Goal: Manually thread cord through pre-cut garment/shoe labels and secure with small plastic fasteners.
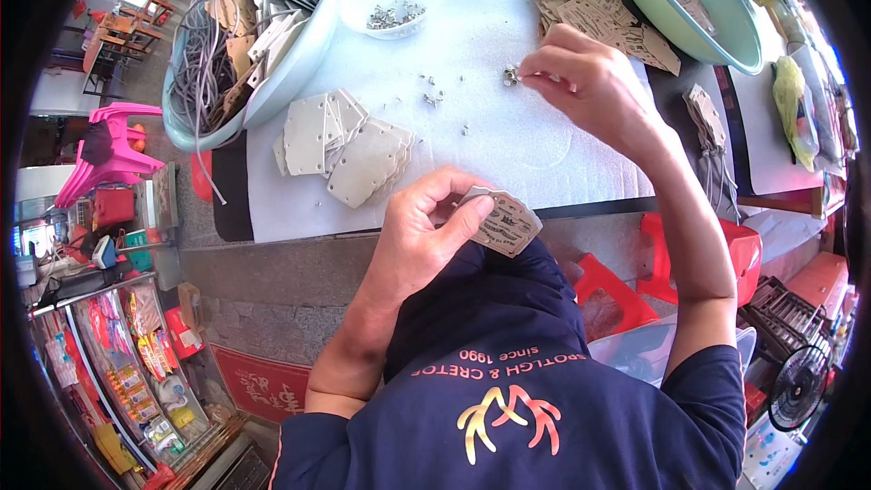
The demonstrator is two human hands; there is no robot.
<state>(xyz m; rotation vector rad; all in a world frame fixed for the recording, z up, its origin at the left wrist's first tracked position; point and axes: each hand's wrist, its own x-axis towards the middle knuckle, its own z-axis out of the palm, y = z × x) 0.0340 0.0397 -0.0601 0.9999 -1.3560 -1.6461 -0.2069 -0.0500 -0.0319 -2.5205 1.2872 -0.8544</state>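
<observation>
The left hand pinches a flat grey tag between thumb and fingers, just past the near edge of the white mat. The right hand pinches a tiny metal nut at the mat's far right part. Loose nuts lie near the middle.

the single view comes from a fisheye camera worn on the person's head, looking steeply down over the chest and both forearms, which enter from the lower edge. it faces forward across the white-covered table, close enough that the left hand and right hand fill the centre. straight edges bow near the dark circular rim, and no second view overlaps it.
</observation>
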